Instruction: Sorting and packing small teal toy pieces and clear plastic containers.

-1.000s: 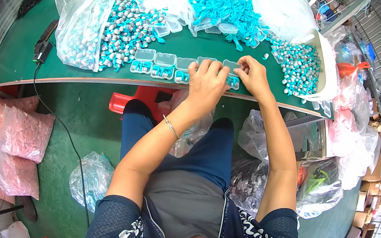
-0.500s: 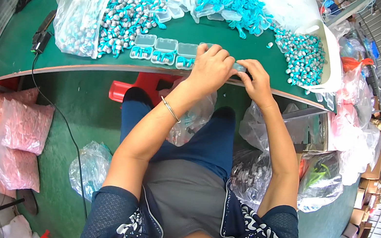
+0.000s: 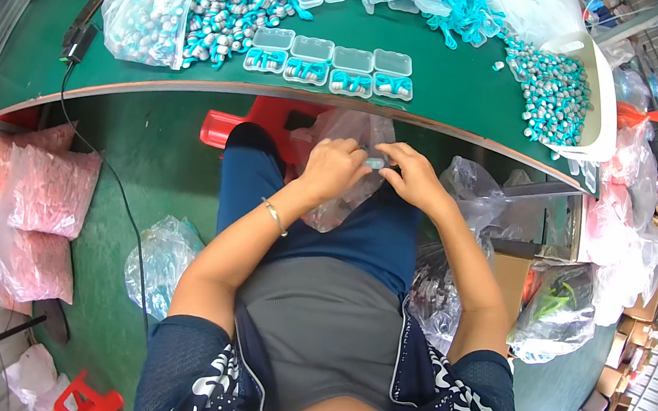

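As left hand (image 3: 333,171) and right hand (image 3: 415,181) pinch a small translucent box (image 3: 374,163) from opposite sides, it seems well steadied

small clear plastic case (image 3: 374,163), pale teal showing through, pinched between left hand (image 3: 334,171) and right hand (image 3: 416,178), partly covered by fingers, lid position unclear, beyond the near edge of the green table (image 3: 465,90)

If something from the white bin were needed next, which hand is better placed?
Probably the right hand: it's nearer the white bin, which stands on that side. The left hand is farther. Both are at a small case.
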Demonstrator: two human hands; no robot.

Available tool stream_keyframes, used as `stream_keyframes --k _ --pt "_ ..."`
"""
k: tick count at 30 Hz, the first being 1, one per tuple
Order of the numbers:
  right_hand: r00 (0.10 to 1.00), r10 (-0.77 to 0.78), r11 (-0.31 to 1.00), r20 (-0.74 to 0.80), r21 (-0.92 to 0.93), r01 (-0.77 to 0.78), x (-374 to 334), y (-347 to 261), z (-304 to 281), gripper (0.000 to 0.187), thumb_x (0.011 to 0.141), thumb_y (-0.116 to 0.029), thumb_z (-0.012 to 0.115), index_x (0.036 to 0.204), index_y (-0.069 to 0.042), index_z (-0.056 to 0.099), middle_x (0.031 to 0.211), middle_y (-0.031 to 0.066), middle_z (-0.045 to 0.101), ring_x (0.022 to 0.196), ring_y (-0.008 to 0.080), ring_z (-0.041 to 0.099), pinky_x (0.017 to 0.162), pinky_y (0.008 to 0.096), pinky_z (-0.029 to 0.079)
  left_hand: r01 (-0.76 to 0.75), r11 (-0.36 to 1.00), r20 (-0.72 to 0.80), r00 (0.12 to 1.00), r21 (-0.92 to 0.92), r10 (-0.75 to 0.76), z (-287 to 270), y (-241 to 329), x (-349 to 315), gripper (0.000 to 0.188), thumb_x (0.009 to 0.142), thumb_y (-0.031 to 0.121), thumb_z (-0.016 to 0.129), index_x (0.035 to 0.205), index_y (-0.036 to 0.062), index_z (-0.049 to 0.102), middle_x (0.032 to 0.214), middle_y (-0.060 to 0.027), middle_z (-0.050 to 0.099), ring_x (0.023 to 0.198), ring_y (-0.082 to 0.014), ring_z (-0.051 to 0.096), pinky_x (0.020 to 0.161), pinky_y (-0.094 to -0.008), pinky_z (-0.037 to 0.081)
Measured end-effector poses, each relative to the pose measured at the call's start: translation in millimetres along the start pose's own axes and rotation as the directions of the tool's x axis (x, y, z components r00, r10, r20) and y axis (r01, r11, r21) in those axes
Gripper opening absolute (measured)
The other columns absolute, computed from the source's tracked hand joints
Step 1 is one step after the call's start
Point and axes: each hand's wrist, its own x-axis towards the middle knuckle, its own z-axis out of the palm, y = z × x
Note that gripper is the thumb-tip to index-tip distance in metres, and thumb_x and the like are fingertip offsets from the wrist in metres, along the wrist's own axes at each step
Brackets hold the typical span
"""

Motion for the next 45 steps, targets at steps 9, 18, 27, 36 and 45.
stream_keyframes --k 9,18,27,36,45 --pt "0.928 -0.095 0.993 -0.359 0.026 0.112 53.4 -56.1 -66.6 0.01 0.082 -0.002 0.063 0.09 -0.002 0.069 0.077 0.0079 0.062 0.063 0.0176 0.058 0.058 0.0285 0.045 0.038 0.996 0.032 0.999 0.076 -0.041 28.3 -15.6 -11.9 0.02 0.074 0.018 0.071 0.091 0.0106 0.065 0.085 -0.0067 0.063 0.079 -0.0248 0.063 0.068 -0.0393 0.046" --pt "0.968 0.004 0.962 -0.25 -0.262 -0.072 128.0 -8.9 -70.7 0.026 0.079 -0.021 0.069 0.102 -0.008 0.068 0.09 0.0095 0.063 0.084 0.0271 0.061 0.076 0.0399 0.049 0.001 0.988 -0.444 0.893 0.154 0.068 -94.0 34.6 63.6 0.032 0.069 0.019 0.076 0.098 0.0122 0.064 0.094 -0.0024 0.059 0.088 -0.0222 0.055 0.075 -0.0389 0.035" --pt "0.964 0.122 0.99 -0.235 -0.043 -0.136 122.0 -9.9 -70.2 0.024 0.075 -0.016 0.074 0.092 -0.004 0.064 0.085 0.0115 0.063 0.076 0.0258 0.062 0.067 0.0378 0.05 0.101 0.953 -0.285 0.958 0.286 -0.016 -88.0 22.9 93.4 0.051 0.066 0.025 0.079 0.112 0.0142 0.061 0.102 -0.002 0.059 0.1 -0.0228 0.052 0.084 -0.0426 0.032" --pt "0.934 -0.296 0.952 -0.201 -0.139 0.272 77.5 -32.0 -75.6 0.036 0.073 -0.01 0.075 0.105 -0.003 0.06 0.1 0.0135 0.059 0.092 0.0299 0.06 0.076 0.0365 0.049 -0.044 0.952 -0.286 0.949 0.303 0.134 -86.6 8.9 98.7 0.054 0.065 0.024 0.079 0.115 0.0133 0.06 0.11 -0.0019 0.061 0.106 -0.0217 0.053 0.087 -0.0434 0.034" --pt "0.907 -0.344 0.928 -0.244 -0.237 0.288 74.0 -23.5 -66.1 0.043 0.075 -0.007 0.073 0.115 -0.003 0.058 0.106 0.0151 0.056 0.095 0.0324 0.057 0.079 0.0378 0.049 -0.089 0.921 -0.221 0.958 0.379 0.184 -75.3 4.3 108.6 0.025 0.073 0.025 0.072 0.094 0.0133 0.064 0.094 0.0003 0.062 0.094 -0.0189 0.057 0.082 -0.04 0.036"
